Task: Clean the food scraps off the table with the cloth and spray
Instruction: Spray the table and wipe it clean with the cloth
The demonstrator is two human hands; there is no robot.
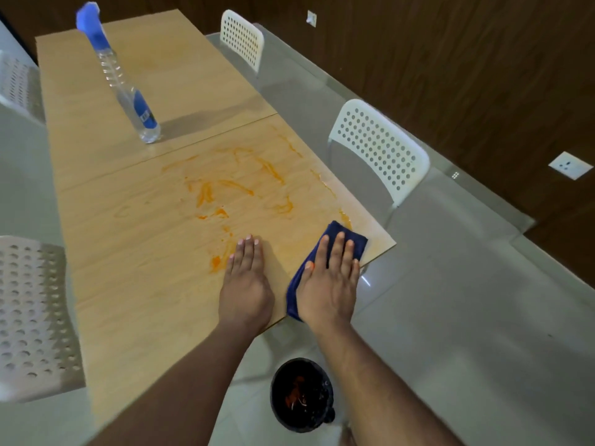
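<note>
Orange food smears [238, 188] streak the near half of the light wooden table [135, 252]. My right hand [328, 284] lies flat with straight fingers on a dark blue cloth [335, 231], pressing it to the table's right corner beside an orange streak at the edge. To its left, my left hand [246, 284] rests flat on the bare wood, fingertips next to an orange blob. A clear spray bottle [128, 91] with a blue nozzle and blue label stands upright on the far half of the table.
A black bin [301, 394] holding orange scraps sits on the tiled floor below the table's near edge. White perforated chairs stand at the right [380, 146], far right [241, 37] and left [32, 317]. A dark wood wall runs along the right.
</note>
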